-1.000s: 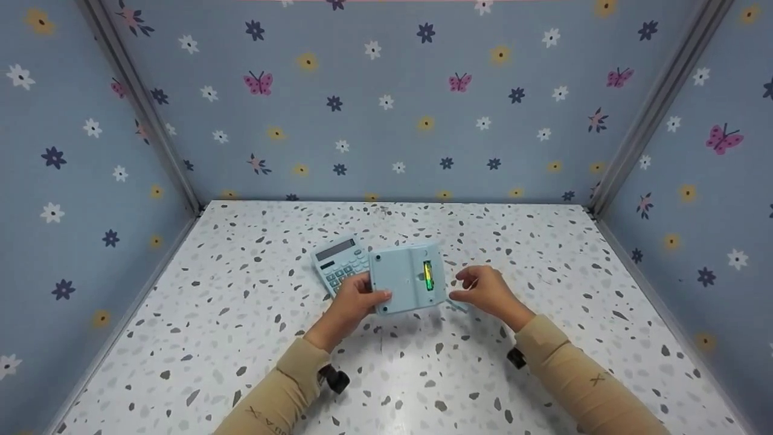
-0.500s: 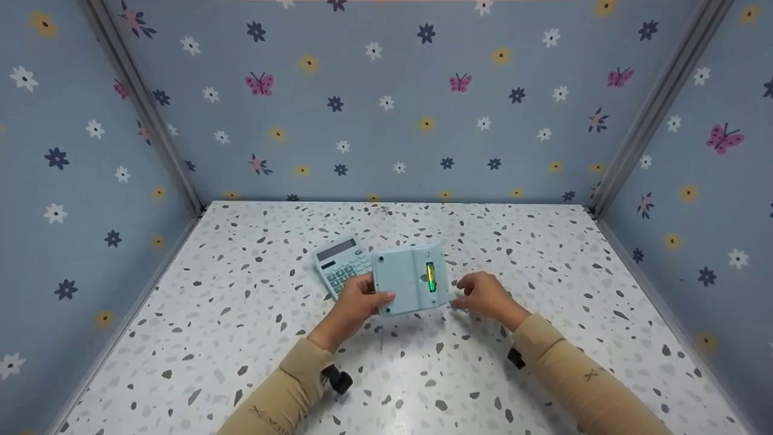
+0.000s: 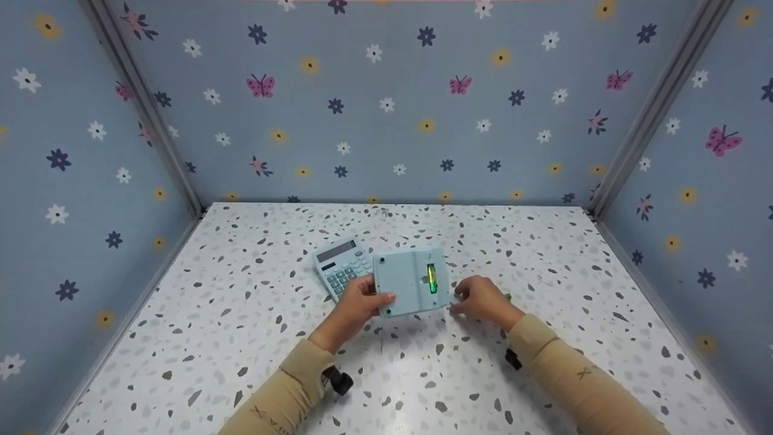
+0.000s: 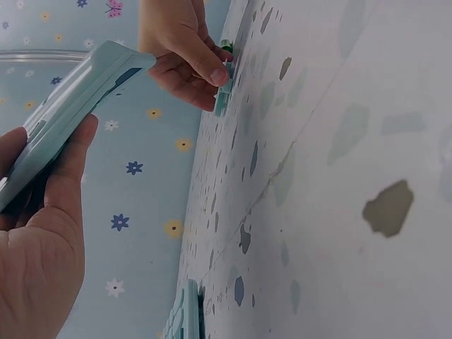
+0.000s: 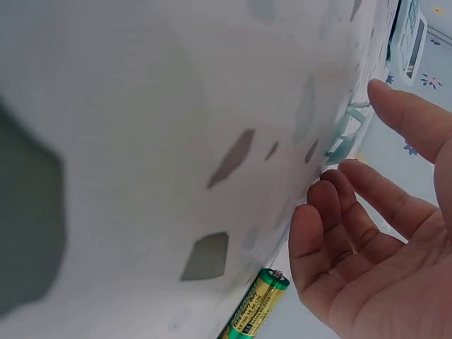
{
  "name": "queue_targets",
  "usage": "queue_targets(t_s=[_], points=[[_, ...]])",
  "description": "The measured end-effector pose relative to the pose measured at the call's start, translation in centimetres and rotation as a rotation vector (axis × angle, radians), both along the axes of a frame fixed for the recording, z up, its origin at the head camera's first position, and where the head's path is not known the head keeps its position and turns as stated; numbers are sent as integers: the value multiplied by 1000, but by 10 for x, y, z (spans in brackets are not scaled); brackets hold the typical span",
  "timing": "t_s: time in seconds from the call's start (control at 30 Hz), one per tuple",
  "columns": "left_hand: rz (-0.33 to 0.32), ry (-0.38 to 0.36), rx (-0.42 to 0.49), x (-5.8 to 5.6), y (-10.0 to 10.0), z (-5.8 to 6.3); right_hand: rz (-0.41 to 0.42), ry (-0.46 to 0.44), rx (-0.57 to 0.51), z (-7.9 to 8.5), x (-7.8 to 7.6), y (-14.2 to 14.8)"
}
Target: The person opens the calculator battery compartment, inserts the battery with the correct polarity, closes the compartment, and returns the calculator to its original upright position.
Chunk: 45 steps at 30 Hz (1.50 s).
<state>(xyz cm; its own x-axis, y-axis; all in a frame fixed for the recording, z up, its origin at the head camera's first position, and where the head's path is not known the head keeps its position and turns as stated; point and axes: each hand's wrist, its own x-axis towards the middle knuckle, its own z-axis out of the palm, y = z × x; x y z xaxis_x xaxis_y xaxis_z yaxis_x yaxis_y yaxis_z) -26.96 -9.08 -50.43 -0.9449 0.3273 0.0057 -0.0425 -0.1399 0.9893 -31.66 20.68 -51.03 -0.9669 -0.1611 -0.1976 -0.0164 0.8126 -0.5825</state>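
My left hand (image 3: 356, 299) grips a light blue calculator (image 3: 401, 281) with its back turned up, thumb on the back. A green and yellow battery (image 3: 432, 278) sits in the uncovered slot in that back. Just right of it, my right hand (image 3: 483, 298) is low at the table, thumb and fingers loosely bent. Between thumb and forefinger in the right wrist view lies a small light blue battery cover (image 5: 346, 138), fingertips right at its ends. A loose green and gold battery (image 5: 258, 307) lies on the table beside the right hand.
A second light blue calculator (image 3: 341, 263) lies face up on the speckled white table (image 3: 398, 386), behind the left hand and partly hidden by the held one. Blue flowered walls (image 3: 386, 121) enclose the back and both sides.
My right hand has come slightly lower, its fingers closing in around the battery cover. The loose battery now shows behind that hand. The held calculator has shifted slightly to the right.
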Motion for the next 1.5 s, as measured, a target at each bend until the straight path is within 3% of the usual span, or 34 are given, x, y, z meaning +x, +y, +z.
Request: queue_targets(t_s=[0.3, 0.6, 0.93, 1.17, 1.5], points=[[0, -4, -4, -6, 0, 0, -9, -60, 14, 2, -6, -3], [-15, 11, 27, -7, 4, 9, -7, -27, 8, 6, -10, 1], [-11, 10, 12, -8, 2, 4, -39, -27, -30, 9, -6, 2], [-14, -1, 21, -6, 1, -1, -44, 68, -70, 16, -3, 6], [0, -6, 26, -2, -1, 4, -100, 203, -261, 29, 2, 10]])
